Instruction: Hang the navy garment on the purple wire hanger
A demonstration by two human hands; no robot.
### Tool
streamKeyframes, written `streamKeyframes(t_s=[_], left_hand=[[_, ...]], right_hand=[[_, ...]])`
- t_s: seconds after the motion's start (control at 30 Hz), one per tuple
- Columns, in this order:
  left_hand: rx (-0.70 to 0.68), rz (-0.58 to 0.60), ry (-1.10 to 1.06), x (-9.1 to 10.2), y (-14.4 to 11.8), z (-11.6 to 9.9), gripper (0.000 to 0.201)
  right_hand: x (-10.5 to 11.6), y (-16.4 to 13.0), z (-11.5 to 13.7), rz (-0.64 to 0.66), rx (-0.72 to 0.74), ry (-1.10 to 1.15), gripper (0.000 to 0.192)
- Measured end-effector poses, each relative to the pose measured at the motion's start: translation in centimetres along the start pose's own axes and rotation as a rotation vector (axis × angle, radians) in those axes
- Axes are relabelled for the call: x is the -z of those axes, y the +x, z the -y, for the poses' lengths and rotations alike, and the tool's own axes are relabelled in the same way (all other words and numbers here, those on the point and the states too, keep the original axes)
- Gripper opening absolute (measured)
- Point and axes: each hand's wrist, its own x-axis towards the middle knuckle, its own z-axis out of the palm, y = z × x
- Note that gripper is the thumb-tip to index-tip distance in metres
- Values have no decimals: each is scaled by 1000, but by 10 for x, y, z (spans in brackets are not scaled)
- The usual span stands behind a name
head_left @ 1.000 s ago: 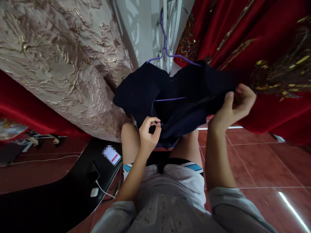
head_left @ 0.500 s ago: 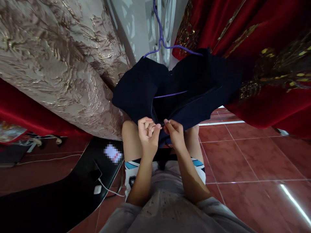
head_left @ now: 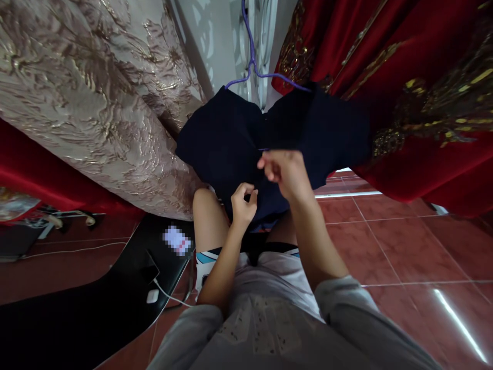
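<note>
nearest the camera is the person's own grey top [head_left: 277, 334], with white shorts [head_left: 269, 272] below it and bare knees past those. the left hand [head_left: 243, 201] is raised over the left knee, its fingers curled in with thumb and forefinger pinched together on the lower edge of a dark navy garment [head_left: 234, 149]. the right hand [head_left: 287, 172] sits a little higher and just to the right of it, loosely closed, fingertips bunched against the front of the same garment; it is blurred, so whether it truly grips cloth or only presses on it cannot be told. the two hands are near each other but apart.

the garment hangs in front of the person at about chest height, spread wide on a purple hanger [head_left: 252, 61], whose thin hook runs up out of the top of the view. the cloth's lower part drapes down to the knees.

to the left, on the red tile floor [head_left: 404, 246], lies a black curved surface [head_left: 96, 303] with a phone [head_left: 177, 241] on it and a white charger [head_left: 152, 296] with its cable trailing off. a thin white cable also runs across the floor farther left.

behind the garment, a pale gold brocade fabric [head_left: 88, 92] fills the upper left, with red cloth under it. on the right hangs red fabric with gold embroidery [head_left: 423, 103], touching or just behind the garment's right edge. between the two, a white patterned panel [head_left: 219, 36] shows at the back.
</note>
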Motion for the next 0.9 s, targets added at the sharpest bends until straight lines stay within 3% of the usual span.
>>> streamKeyframes(t_s=[0.07,0.17,0.3,0.33,0.37,0.5,0.57,0.63,0.73,0.83,0.9], left_hand=[[-30,-10,33,-4,8,5,11],[-61,114,89,1,29,-2,13],[-34,506,298,27,63,-43,16],[-75,571,312,34,71,-57,13],[-145,563,278,40,79,-73,11],[-423,146,143,49,109,-125,22],[-532,100,215,45,119,-139,15],[-605,138,297,41,124,-146,18],[-656,112,350,48,126,-146,24],[-611,-102,304,76,137,-130,26],[-486,-262,212,101,154,-107,26]], right_hand=[[-8,23,36,-45,85,-4,31],[-20,35,72,-97,153,56,36],[-22,23,74,-85,240,44,35],[-20,20,70,-83,246,20,35],[-18,18,66,-79,246,-2,35],[-16,18,62,-50,295,-39,36],[-17,19,60,-67,367,-43,36],[-16,20,48,-111,421,-51,36],[-11,18,9,-172,380,-136,36],[-5,10,-34,-180,227,-245,35],[-6,3,-51,-160,158,-258,34]])
